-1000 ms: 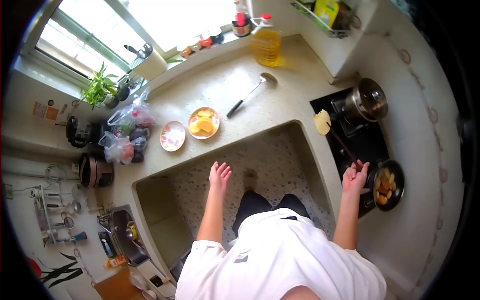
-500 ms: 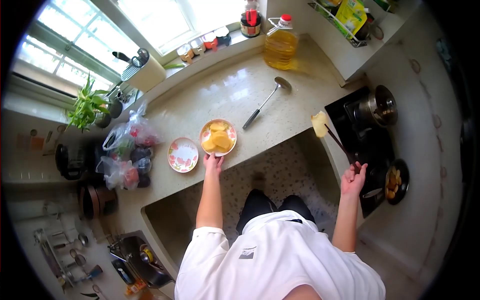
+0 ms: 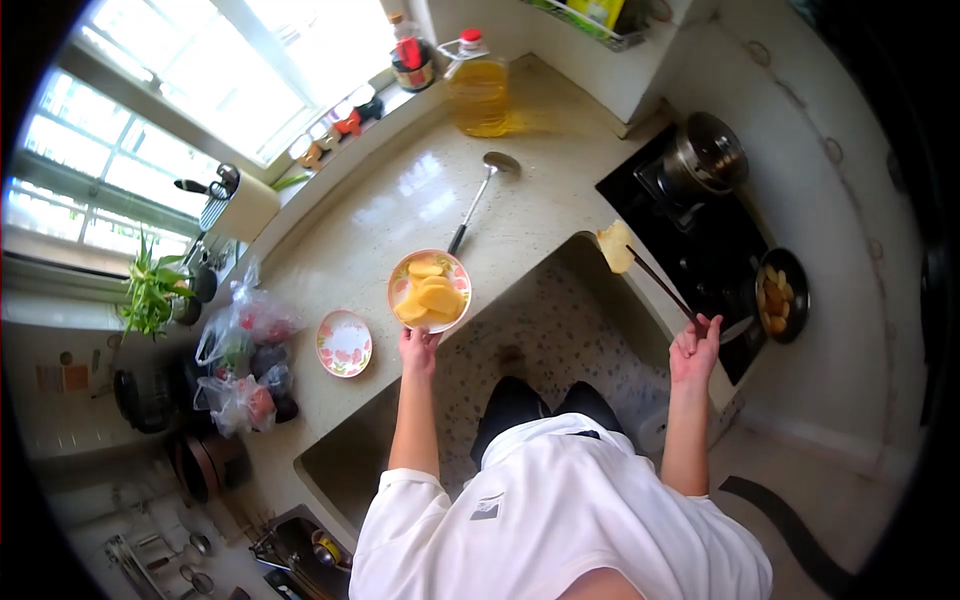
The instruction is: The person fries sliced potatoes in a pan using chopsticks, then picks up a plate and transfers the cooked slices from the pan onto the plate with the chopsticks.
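Note:
My left hand (image 3: pixel 419 347) grips the near rim of a flower-patterned plate (image 3: pixel 395 292), which holds several pale yellow slices (image 3: pixel 436 296) that look like potato. The plate overlaps the counter edge in this view. My right hand (image 3: pixel 696 345) is closed around dark chopsticks (image 3: pixel 662 284), whose tips hold another slice (image 3: pixel 614 247) out over the counter edge beside the stove. A smaller flowered plate (image 3: pixel 344 358) rests on the counter left of my left hand. A ladle (image 3: pixel 470 210) lies just beyond the held plate.
On the right, a black stove (image 3: pixel 690 248) carries a lidded pot (image 3: pixel 708 153) and a frying pan (image 3: pixel 797 312) with browned slices. An oil jug (image 3: pixel 479 98) stands at the back. Plastic bags (image 3: pixel 245 345) and a knife block (image 3: pixel 240 209) are on the left.
My view has turned toward the stove. The plate in my left hand has moved away from the smaller plate and looks larger. My right hand still holds the slice in the chopsticks.

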A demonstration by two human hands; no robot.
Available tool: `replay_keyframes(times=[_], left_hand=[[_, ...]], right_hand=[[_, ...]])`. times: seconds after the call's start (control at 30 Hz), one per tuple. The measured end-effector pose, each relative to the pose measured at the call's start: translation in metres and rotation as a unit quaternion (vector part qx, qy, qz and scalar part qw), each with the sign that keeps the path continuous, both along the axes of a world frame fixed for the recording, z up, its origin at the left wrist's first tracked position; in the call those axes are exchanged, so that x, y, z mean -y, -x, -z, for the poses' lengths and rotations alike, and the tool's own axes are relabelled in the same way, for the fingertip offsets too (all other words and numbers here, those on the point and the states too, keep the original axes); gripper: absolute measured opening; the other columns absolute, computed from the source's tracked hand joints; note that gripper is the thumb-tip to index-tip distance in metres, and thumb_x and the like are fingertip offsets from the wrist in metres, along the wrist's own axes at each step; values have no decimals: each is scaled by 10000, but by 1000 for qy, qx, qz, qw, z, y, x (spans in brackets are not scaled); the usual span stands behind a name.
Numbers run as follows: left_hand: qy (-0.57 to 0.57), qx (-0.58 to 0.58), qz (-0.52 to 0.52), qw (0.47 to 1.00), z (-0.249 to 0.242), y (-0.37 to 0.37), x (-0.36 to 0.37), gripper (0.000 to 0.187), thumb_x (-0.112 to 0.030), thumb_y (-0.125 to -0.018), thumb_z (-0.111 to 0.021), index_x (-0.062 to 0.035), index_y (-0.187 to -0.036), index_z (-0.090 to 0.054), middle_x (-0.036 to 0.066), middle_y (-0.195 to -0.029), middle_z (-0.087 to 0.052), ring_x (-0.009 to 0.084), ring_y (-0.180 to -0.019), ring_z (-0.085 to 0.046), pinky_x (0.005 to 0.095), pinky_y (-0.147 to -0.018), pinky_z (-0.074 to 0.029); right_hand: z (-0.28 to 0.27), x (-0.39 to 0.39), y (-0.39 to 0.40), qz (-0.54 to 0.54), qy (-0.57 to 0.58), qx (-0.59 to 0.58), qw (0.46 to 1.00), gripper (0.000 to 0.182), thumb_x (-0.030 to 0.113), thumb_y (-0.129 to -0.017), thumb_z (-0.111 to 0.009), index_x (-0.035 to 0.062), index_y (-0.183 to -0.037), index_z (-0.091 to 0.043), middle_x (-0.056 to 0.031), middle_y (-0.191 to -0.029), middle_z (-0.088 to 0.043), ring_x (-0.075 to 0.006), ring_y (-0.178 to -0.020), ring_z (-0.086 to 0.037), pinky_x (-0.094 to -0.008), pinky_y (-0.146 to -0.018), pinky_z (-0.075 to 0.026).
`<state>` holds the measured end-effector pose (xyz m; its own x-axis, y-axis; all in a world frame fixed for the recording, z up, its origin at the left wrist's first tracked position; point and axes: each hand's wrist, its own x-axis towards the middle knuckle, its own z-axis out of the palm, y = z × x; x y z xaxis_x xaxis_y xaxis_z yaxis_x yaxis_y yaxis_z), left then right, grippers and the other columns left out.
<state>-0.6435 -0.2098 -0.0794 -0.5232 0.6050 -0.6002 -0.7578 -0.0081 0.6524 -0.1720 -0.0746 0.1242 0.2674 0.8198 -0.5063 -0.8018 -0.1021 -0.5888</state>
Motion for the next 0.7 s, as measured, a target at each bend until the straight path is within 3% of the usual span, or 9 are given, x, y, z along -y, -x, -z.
replay_keyframes(times=[0.13, 0.37, 0.7], left_hand=[[-60, 1, 106, 993, -78, -78, -22, 417, 41, -852, -551, -48, -1246, -449, 93, -1138, -604, 231, -1027, -645, 425, -870, -585], [-112, 48, 280, 952, -118, -228, -46, 293, -61, -933, -601, -40, -1213, -519, 116, -1224, -606, 250, -1091, -635, 430, -946, -547], [-96, 141, 387, 906, -158, -436, -31, 272, -75, -957, -574, -19, -1221, -542, 120, -1195, -644, 261, -1070, -658, 404, -962, -537]], right_hand=[[-11, 22, -27, 19, -20, 5, 1000, 449, 446, -1014, -486, 61, -850, -646, -68, -653, -567, -88, -389, -302, -214, -381, -230], [-17, 71, -112, 68, -29, 18, 997, 484, 503, -994, -495, 66, -809, -589, -89, -634, -546, -100, -399, -300, -238, -402, -234], [-25, 151, -258, 190, -60, 107, 974, 483, 490, -976, -549, 59, -761, -593, -73, -635, -587, -103, -398, -337, -237, -437, -282]])
